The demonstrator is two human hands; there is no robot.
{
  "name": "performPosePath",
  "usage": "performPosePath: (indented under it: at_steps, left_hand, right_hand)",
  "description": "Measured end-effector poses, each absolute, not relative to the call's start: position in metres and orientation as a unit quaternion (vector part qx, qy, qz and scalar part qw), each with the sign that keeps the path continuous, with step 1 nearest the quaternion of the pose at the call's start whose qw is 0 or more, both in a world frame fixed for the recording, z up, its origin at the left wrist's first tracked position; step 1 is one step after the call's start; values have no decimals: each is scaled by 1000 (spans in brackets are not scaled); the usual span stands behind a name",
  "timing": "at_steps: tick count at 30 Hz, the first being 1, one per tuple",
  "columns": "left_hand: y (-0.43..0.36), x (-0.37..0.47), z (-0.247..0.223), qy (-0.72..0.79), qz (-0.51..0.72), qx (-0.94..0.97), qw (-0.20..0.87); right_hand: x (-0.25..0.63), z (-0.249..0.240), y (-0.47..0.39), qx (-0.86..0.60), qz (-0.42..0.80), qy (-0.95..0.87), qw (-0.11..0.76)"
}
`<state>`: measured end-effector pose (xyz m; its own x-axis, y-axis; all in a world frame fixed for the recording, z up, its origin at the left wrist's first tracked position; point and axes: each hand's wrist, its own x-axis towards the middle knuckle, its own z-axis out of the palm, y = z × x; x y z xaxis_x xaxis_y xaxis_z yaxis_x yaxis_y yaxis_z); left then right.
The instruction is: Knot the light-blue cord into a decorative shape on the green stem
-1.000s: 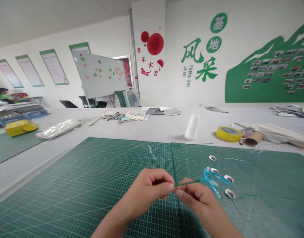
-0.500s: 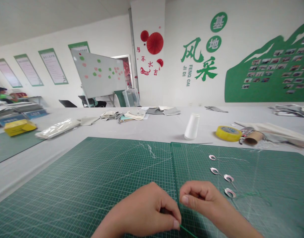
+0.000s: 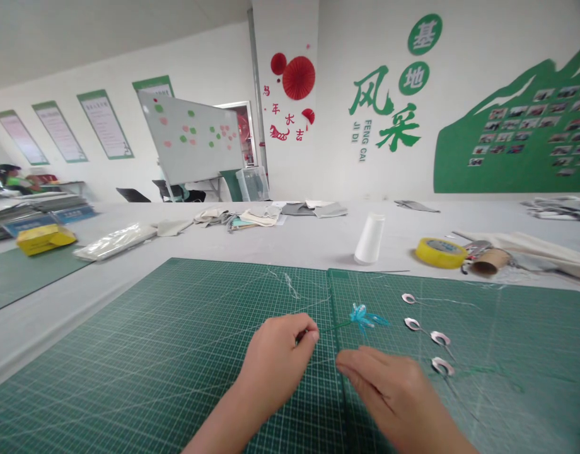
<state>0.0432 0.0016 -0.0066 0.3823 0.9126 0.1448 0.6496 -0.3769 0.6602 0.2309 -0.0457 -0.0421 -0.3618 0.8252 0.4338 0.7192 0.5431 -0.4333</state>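
Observation:
A blue flower-like piece on a thin green stem shows above the cutting mats. My left hand pinches the far end of that stem, so the blue piece points right. Just below and to the right, my right hand has its fingers pressed together; whatever they hold, if anything, is hidden. To the right, several small pinkish-white rings on thin stems, one of them a ring nearest my right hand, lie on the green mat.
Behind the mats stand a white thread cone, a yellow tape roll and a cardboard tube. Cloth scraps, a plastic-wrapped pack and a yellow box lie farther left. A person is at the far left.
My left hand has moved up, and the blue piece on its stem has come into view. My right hand has turned, its fingers now closer together. The view has shifted slightly.

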Motion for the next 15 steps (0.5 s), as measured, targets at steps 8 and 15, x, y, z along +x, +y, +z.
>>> performPosePath:
  at_steps: [8,15]
  left_hand:
    - [3,46,-3,424,316,714,458]
    - [-2,43,1,323,257,670,617]
  right_hand:
    - [224,-43,-42,-480,242,-765,354]
    - [230,-52,-31,-483,346,-704,389]
